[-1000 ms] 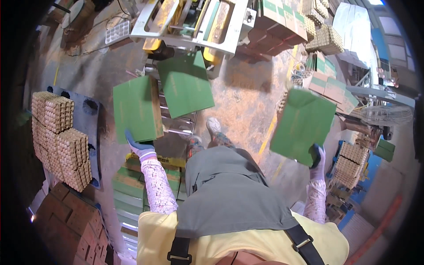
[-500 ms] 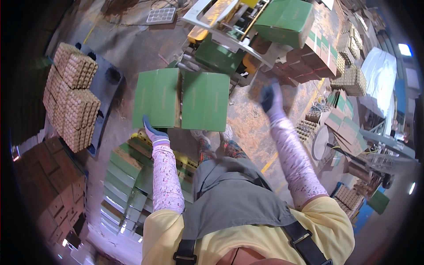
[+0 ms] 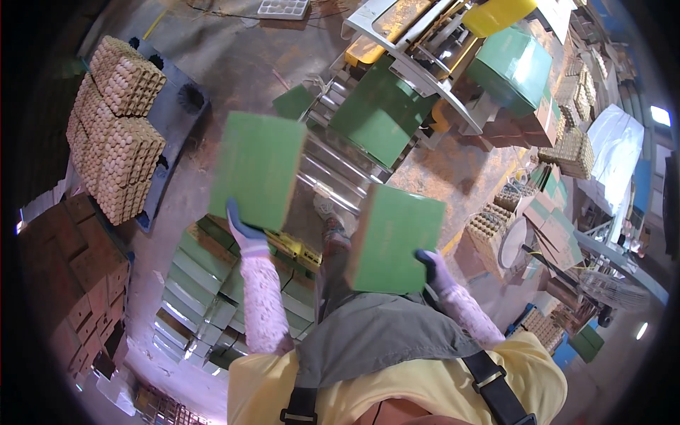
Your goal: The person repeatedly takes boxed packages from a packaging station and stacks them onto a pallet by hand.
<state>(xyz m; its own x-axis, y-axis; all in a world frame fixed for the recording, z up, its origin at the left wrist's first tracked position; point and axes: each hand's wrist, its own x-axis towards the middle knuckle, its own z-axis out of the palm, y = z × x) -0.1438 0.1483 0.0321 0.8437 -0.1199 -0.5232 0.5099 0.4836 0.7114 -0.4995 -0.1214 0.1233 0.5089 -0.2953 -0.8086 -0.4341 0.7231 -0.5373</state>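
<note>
My left hand (image 3: 246, 230), in a blue-and-white glove, grips the near edge of a green carton (image 3: 256, 170), its thumb up against the side. The rest of its fingers are hidden under the box. A second green carton (image 3: 400, 237) is tilted close in front of my apron. My gloved right hand (image 3: 438, 270) holds that carton by its right side, with part of the fingers out of sight. The two cartons are apart, and metal rollers (image 3: 336, 173) show between them.
Another green carton (image 3: 382, 113) sits on the rollers by a taping machine (image 3: 418, 53). Stacked egg trays (image 3: 117, 131) stand on a blue pallet (image 3: 188, 99) at left. Green cartons (image 3: 191, 283) are piled at near left, brown cartons (image 3: 78, 283) beyond. A fan (image 3: 613, 289) is at right.
My right hand has come back from the far right onto the right carton. That carton has moved nearer and rightward, away from the left one. The view has shifted, showing more rollers.
</note>
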